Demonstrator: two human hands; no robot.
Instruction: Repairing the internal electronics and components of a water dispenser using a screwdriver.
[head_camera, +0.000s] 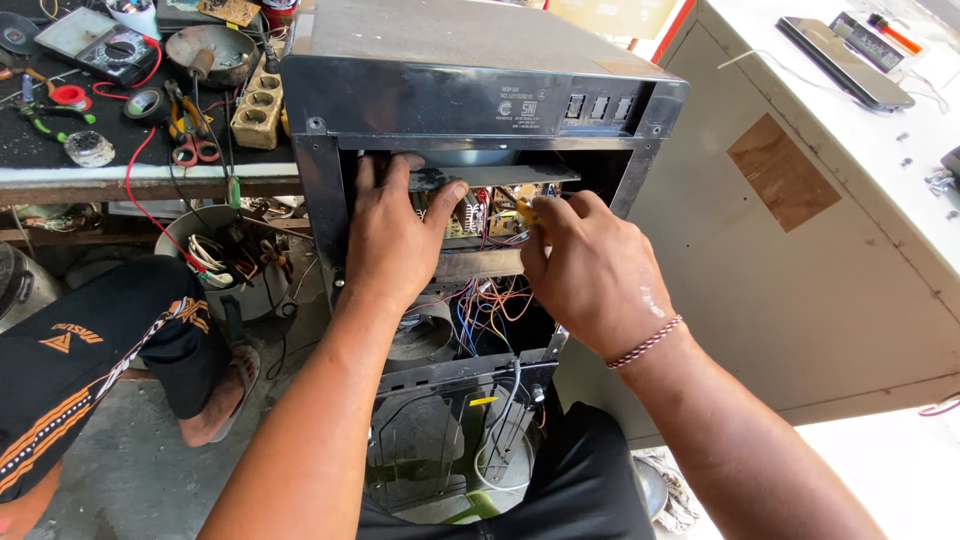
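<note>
A black, opened appliance stands in front of me with its rear panel off, showing a circuit board and a tangle of coloured wires. My left hand reaches into the opening, thumb and fingers pinching a thin grey metal plate above the board. My right hand is closed on a small yellow-handled tool, its tip pointing at the board. A braided cord circles my right wrist.
A cluttered workbench at the left carries a multimeter, pliers, tape rolls and a metal bowl. A bucket of cables sits under it. A white cabinet stands at the right with a phone on top.
</note>
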